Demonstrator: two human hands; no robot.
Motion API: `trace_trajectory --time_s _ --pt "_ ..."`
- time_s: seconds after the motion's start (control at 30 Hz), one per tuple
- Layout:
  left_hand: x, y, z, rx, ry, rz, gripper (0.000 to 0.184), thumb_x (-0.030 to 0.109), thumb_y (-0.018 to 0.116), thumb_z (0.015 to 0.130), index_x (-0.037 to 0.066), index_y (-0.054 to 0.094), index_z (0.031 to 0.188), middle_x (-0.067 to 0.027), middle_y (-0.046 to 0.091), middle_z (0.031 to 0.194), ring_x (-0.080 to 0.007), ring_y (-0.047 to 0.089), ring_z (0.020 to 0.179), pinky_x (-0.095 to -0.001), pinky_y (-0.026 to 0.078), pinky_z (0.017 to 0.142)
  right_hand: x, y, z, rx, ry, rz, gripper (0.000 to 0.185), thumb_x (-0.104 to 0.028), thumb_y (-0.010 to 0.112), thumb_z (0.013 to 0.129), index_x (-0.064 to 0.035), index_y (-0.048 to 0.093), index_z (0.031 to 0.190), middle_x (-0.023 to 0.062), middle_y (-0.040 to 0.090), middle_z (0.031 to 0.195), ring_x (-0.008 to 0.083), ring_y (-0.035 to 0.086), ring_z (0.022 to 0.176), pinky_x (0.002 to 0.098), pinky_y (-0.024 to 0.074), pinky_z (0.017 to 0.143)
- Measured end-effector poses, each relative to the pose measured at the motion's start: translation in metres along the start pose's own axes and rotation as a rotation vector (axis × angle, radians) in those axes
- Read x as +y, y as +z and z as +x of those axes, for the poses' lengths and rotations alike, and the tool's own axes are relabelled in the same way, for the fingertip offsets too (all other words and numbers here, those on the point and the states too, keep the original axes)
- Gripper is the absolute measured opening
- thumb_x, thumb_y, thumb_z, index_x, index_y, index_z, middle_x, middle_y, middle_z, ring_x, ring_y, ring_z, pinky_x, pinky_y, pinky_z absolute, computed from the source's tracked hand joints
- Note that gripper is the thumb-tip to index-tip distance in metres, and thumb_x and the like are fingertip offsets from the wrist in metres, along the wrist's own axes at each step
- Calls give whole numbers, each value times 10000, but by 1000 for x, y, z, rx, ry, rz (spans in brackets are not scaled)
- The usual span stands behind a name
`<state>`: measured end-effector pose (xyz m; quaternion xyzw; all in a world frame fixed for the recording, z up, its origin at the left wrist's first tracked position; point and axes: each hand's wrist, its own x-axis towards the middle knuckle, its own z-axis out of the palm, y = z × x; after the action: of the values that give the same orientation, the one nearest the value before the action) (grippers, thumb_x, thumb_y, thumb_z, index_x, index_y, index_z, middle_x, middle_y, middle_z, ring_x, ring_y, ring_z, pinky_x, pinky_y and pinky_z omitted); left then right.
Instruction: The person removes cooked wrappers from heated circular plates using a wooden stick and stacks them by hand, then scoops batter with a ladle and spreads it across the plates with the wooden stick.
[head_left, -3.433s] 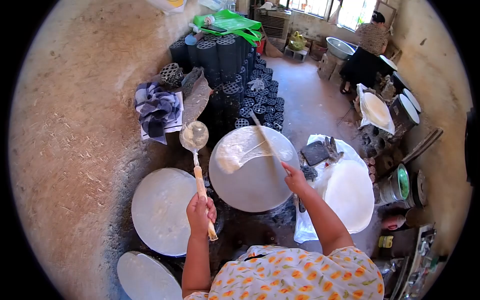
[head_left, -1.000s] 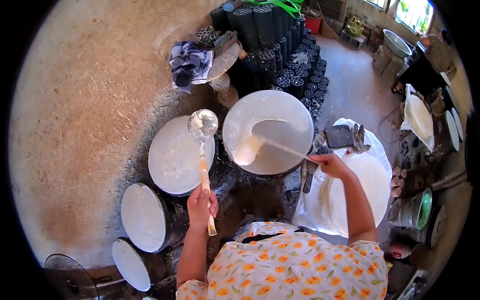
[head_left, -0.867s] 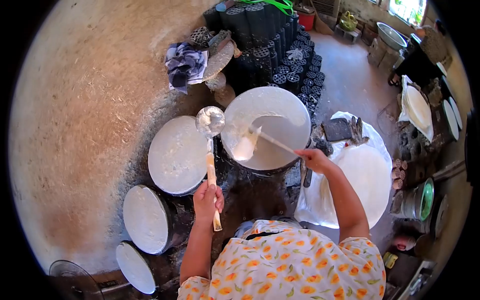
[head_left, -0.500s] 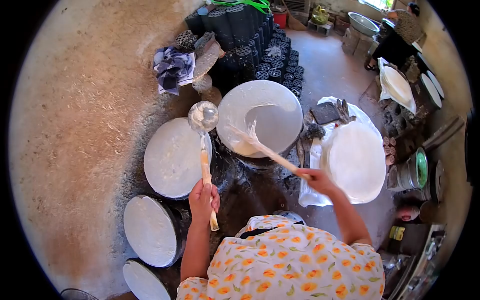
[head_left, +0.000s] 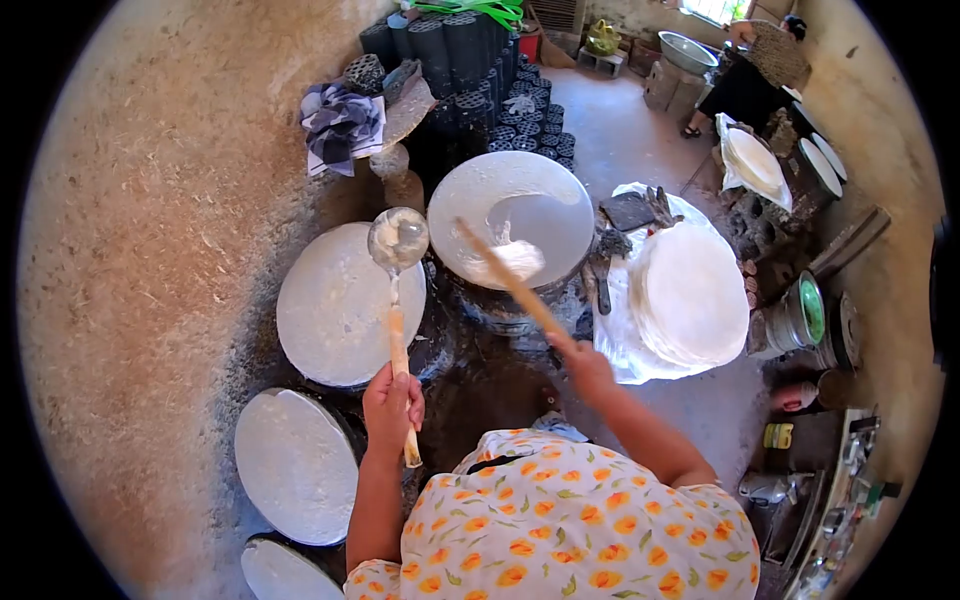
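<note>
My left hand is closed around the wooden handle of a metal ladle, held up with its bowl above the edge of the left round griddle. My right hand grips a long wooden stick, which reaches over the middle round griddle. White batter lies beside the stick in a thick swirl, with a thinner curved film on the surface. Whether the stick's far end touches the griddle I cannot tell.
A stack of thin round white sheets lies on plastic to the right, near dark gloves. More white-coated griddles stand at lower left. Black coal cylinders are piled behind. Another person bends at the far right.
My right hand has swung left and slightly down with the stick, and the batter swirl has shifted on the middle griddle. My left hand still holds the ladle up. The view has turned slightly.
</note>
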<state>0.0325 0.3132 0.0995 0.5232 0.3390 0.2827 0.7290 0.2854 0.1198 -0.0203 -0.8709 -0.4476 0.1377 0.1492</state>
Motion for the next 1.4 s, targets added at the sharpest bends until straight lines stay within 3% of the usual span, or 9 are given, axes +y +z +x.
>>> trace_trajectory --time_s 0.07,0.13,0.43,0.6,0.77,0.93,1.2,1.3,1.4 --pt "-1 0 3 -35 -13 -11 241 199 433 958 50 453 770 1 415 533 -67 387 366 -206 348 339 -14 16 9 -17 -34 -3 592 -75 477 877 -405 363 1355 187 546 892 367 615 767 445 503 668" --pt "-8 -4 7 -68 -25 -47 238 163 439 948 -24 501 1081 -21 456 660 -63 402 396 -205 353 327 -23 17 6 -65 3 -35 619 -59 520 841 -392 384 1344 182 551 881 370 609 735 448 500 653" --pt "-7 4 16 -125 -60 39 214 167 427 951 51 439 771 -7 423 548 -61 396 374 -203 354 328 50 -12 -34 7 238 -186 624 -55 552 827 -361 400 1350 184 555 804 360 608 703 442 498 635" --pt "-9 16 26 -174 -67 53 205 165 428 950 47 444 783 -12 434 567 -65 404 382 -206 354 335 67 4 8 284 258 157 562 -26 524 808 -321 501 1286 166 562 695 343 597 626 459 467 577" --pt "2 27 32 -169 -69 85 161 151 431 946 21 492 873 -20 443 583 -64 391 378 -208 340 335 67 10 -28 34 73 316 542 -65 520 821 -336 480 1289 205 558 696 359 599 663 445 490 620" --pt "23 13 29 -224 -122 -651 340 157 449 940 -53 463 1207 -30 438 653 -59 344 369 -209 318 313 96 -9 -45 7 136 20 573 -55 532 813 -391 484 1275 190 556 712 371 586 644 450 480 607" --pt "22 49 41 3 -116 -165 311 164 444 945 -40 474 1179 -24 417 656 -63 359 397 -205 327 326 115 -17 67 224 159 241 531 -48 502 828 -371 515 1249 187 552 714 387 580 640 472 467 578" --pt "23 50 33 31 -88 -107 307 163 443 946 -31 476 1182 -26 424 666 -65 369 403 -210 334 330 110 -30 30 157 -171 301 527 -21 498 824 -362 541 1223 201 556 700 383 580 622 478 470 586" --pt "21 50 27 59 -88 -76 312 161 446 946 -33 474 1189 -30 429 672 -70 372 404 -215 343 336 144 -28 31 -11 127 -8 505 -34 489 837 -345 533 1231 227 579 766 389 600 696 480 475 601"
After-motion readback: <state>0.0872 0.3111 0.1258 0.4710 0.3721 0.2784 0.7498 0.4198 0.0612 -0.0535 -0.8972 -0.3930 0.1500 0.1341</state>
